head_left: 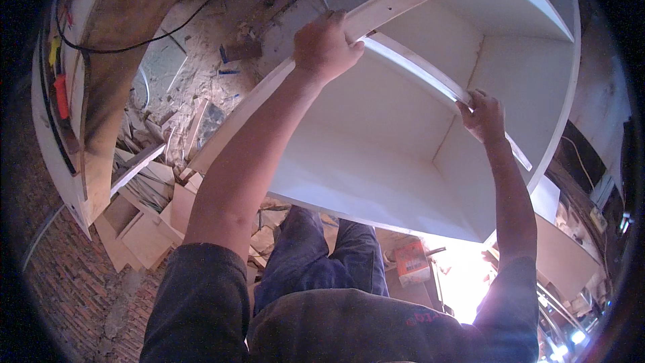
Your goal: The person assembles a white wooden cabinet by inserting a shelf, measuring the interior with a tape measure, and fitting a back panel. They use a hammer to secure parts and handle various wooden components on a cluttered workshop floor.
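At the far left, well apart from the grip, I saw a curved-looking wooden panel [111, 67], its bend perhaps owed to the lens, with a red-handled item [62, 96] along its outer side, likely put there to stay within reach. A black cable [121, 50] looped across that panel, left of the hands. Below it, board scraps [151, 238] lay heaped on the floor, more dropped than arranged, I judged.

The left hand [326, 47] was clamped over the long front edge [410, 3] of the white cabinet [349, 181], close to where the divider strip [420, 67] met it; I took that as a hold to steady the frame. The open cabinet spread beneath and between both hands, above the person's legs. Further right, the right hand [484, 117] was closed around the divider strip, thumb toward the left hand, presumably so the two grips could balance each other. I could not tell whether that strip was fixed.

Below the right hand sat a red box [411, 261], and lower to its right a pale board [564, 255], perhaps set aside there.
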